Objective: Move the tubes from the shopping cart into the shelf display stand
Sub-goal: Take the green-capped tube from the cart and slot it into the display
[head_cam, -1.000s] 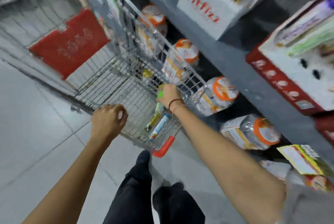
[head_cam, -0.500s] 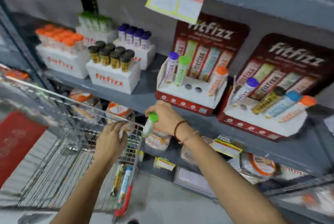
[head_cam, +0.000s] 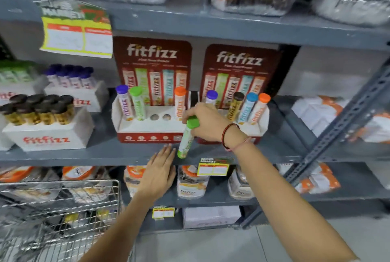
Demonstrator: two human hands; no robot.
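My right hand grips a green-capped tube by its top, holding it nearly upright in front of the gap between two red-and-white display stands. The left stand holds purple, green and orange-capped tubes with two bare holes in the middle. The right stand carries purple, brown, blue and orange-capped tubes. My left hand lies flat and spread against the grey shelf edge, holding nothing. The wire shopping cart sits at the lower left with a few tubes blurred inside.
White boxes of brown-capped tubes and purple-capped tubes stand at the left of the same shelf. Jars fill the shelf below and wrapped packs the shelf above. A slotted grey upright slants at the right. Yellow price tags hang from shelf edges.
The view swung up from the cart to the shelf. My right hand lifted the green-capped tube to the stands. My left hand left the cart rim and now rests on the shelf edge.
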